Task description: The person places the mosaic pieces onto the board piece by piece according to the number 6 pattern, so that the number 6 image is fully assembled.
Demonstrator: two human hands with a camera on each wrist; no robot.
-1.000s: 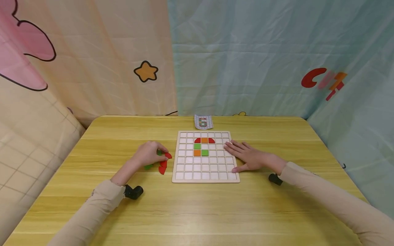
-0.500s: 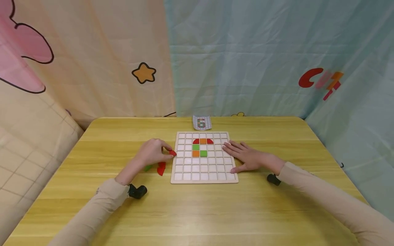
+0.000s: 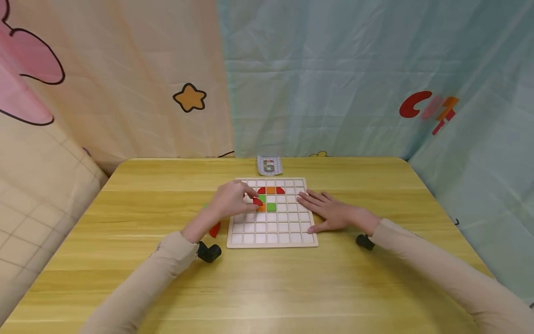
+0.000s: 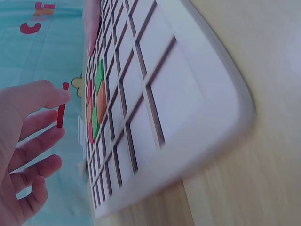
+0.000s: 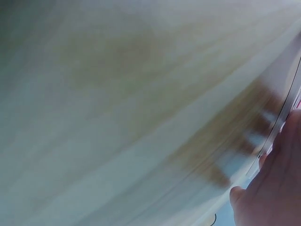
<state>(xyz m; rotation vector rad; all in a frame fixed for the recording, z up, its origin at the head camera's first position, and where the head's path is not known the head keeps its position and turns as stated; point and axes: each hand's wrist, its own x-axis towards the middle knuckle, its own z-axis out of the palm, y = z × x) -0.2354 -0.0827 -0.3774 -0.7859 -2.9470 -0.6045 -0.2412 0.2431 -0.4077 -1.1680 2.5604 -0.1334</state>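
Note:
My left hand (image 3: 234,199) pinches a red quarter-round tile (image 4: 61,106) between thumb and fingers, held above the left part of the white grid board (image 3: 272,238). On the board sit a red tile (image 3: 280,190) and another red one either side of an orange square (image 3: 270,190). Below them, partly behind the held tile, are a green square and an orange square, with a further green square (image 3: 271,207) beside the orange. My right hand (image 3: 333,212) lies with spread, straight fingers on the board's right edge. In the right wrist view only part of that hand (image 5: 275,183) shows.
Left of the board a loose red tile (image 3: 214,229) lies on the wooden table (image 3: 267,287), with a sliver of green behind the left forearm. A small paper card (image 3: 269,165) printed with a coloured grid pattern lies beyond the board. Curtains stand behind the table.
My left hand has picked a red tile from the loose pieces and carried it rightward over the board. My right hand keeps its place on the board's edge. The head view has shifted slightly.

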